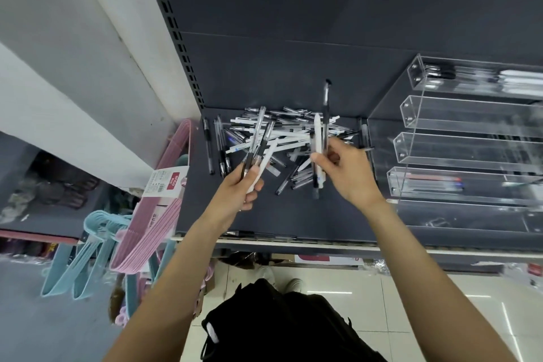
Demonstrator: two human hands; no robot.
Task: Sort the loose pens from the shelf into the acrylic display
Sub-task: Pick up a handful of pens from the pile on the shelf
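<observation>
I am viewing a dark grey shelf [264, 214] carrying a heap of loose pens [282, 135] at its far middle. The left hand [239, 188] is gripping a small bundle of pens [260, 150], clear, black and white barrels fanning up and away. The right hand [349, 170] is pinching two upright pens [321, 138], one white, one clear with a black cap, just above the right side of the heap. The acrylic display [458, 138] is standing at the right of the shelf, its stepped trays running off the right edge; the farthest tray and the fourth tray are holding pens. The near strip of shelf between heap and front edge is lying open. Left of the shelf, pink hangers [152, 214] are carrying a red-and-white label [166, 182]; I cannot read its print. Blue hangers [88, 250] are hanging below them.
</observation>
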